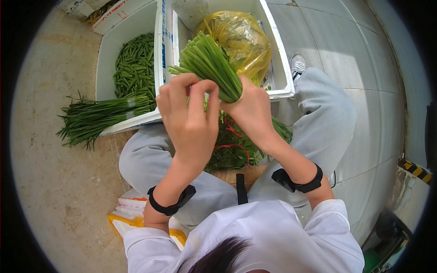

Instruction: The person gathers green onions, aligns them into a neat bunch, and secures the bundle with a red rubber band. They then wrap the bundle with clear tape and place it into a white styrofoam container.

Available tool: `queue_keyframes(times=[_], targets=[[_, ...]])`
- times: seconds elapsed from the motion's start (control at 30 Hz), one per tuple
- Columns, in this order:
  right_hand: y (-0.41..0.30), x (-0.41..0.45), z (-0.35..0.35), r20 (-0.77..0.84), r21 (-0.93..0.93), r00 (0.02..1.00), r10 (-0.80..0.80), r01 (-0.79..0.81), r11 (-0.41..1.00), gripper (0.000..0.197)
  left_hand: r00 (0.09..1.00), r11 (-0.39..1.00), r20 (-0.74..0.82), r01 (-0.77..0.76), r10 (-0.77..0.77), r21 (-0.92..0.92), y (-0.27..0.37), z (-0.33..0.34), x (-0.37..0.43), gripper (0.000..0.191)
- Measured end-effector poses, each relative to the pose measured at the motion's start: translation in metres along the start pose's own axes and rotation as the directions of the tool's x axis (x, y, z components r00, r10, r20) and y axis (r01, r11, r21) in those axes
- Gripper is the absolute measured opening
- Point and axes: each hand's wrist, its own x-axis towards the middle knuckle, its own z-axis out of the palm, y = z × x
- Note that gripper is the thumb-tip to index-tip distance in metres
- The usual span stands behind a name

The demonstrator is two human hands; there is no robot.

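Note:
My right hand (251, 107) grips a thick bunch of green leafy-vegetable stems (213, 66), its cut ends pointing up and to the left. The fingers of my left hand (191, 109) are bent beside the lower left of that bunch. Whether the left fingertips pinch a stem is hidden behind the hand. Below both hands, between my knees, lies a heap of leafy greens (222, 158) with red ties (235, 146) on it. Part of this heap is covered by my hands and forearms.
At the left, a white foam box (112, 54) holds green pods (136, 68). A bundle of chives (99, 116), bound with a clear band, lies across its near rim. Another foam box (281, 68) contains a yellow plastic bag (244, 44). Grey floor tiles (362, 119) extend rightward.

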Motion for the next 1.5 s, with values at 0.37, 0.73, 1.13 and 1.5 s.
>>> queue_keyframes(times=[0.37,0.73,1.13,1.5], targets=[[0.001,-0.001,0.000,0.112,0.061,0.990,0.081,-0.088,0.994,0.031,0.949,0.983,-0.257,0.175,-0.182,-0.050,-0.035,-0.052,0.036,0.007],[-0.001,-0.004,0.000,0.173,0.081,0.983,0.053,-0.068,0.994,0.029,0.981,0.975,-0.146,0.096,-0.126,-0.200,-0.071,-0.037,0.067,0.008],[-0.001,-0.003,-0.001,0.167,0.084,0.985,0.034,-0.049,0.995,0.031,0.933,0.663,0.145,0.338,-0.330,-0.668,-0.074,-0.034,0.074,0.033],[0.002,-0.004,0.000,0.152,0.034,0.988,0.033,-0.039,0.999,0.031,0.806,0.651,0.390,0.590,-0.444,-0.478,-0.068,-0.032,0.050,0.019]])
